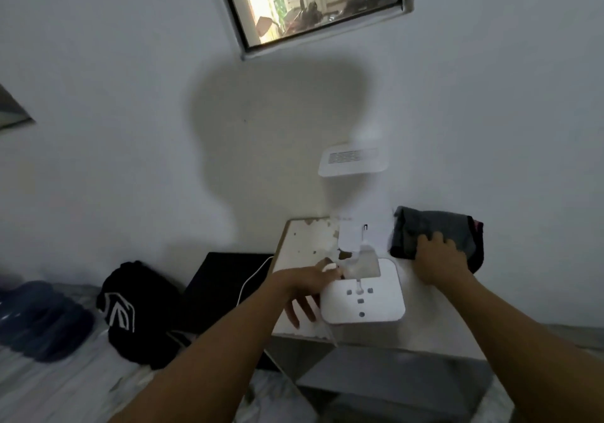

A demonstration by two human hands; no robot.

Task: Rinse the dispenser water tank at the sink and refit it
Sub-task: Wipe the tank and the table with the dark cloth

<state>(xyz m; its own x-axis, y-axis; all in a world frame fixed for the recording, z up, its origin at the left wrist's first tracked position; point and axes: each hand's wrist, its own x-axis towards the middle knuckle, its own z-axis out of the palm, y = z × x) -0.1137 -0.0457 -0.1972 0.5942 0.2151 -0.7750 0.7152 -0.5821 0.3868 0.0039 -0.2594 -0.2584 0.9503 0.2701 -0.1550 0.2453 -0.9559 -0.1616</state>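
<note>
A white water dispenser (362, 295) with small grey buttons on its square top stands on a small worn table (302, 243) against the wall. Behind it rises a pale white upright part (354, 194), with a labelled white panel (353, 161) at its top; blur hides where the tank sits. My left hand (310, 288) holds the dispenser's left edge, thumb on top and fingers spread down the side. My right hand (438, 256) presses down on a dark grey cloth (434, 226) lying to the right of the dispenser, fingers curled into it.
A black box (225, 279) with a white cable (251, 279) lies left of the table. Further left are a black bag (130, 308) and blue slippers (42, 318). A window (310, 1) sits high in the wall. A grey shelf (392, 377) lies below the tabletop.
</note>
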